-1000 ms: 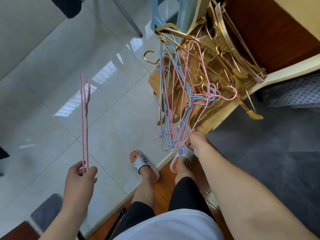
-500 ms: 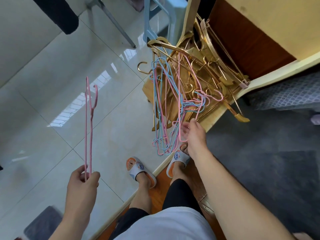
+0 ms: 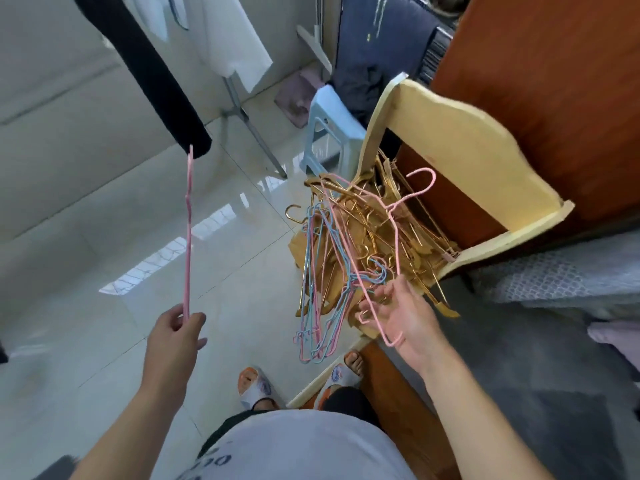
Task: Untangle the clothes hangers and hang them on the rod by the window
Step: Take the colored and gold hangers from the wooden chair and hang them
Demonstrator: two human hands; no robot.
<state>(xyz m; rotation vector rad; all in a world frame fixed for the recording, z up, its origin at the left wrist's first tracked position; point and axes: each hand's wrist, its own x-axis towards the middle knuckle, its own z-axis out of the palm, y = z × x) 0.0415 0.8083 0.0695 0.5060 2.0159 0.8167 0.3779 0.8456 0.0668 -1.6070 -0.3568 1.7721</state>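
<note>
Hands: left (image 3: 176,329) grips pink hanger (image 3: 188,237); right (image 3: 403,318) another (image 3: 388,244).

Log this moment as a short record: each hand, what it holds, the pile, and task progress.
left hand: pinches one pink hanger, held upright, apart from the pile
right hand: fingers curled round a second pink hanger, lifted above the pile
pile: gold, pink and blue hangers tangled beside the cream board
progress: none hung yet

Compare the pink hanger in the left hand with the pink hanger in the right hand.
The left hand holds its pink hanger upright, edge-on and clear of the pile. The right hand holds its pink hanger tilted, its frame showing, over the tangled hangers. Both are thin and pink.
</note>
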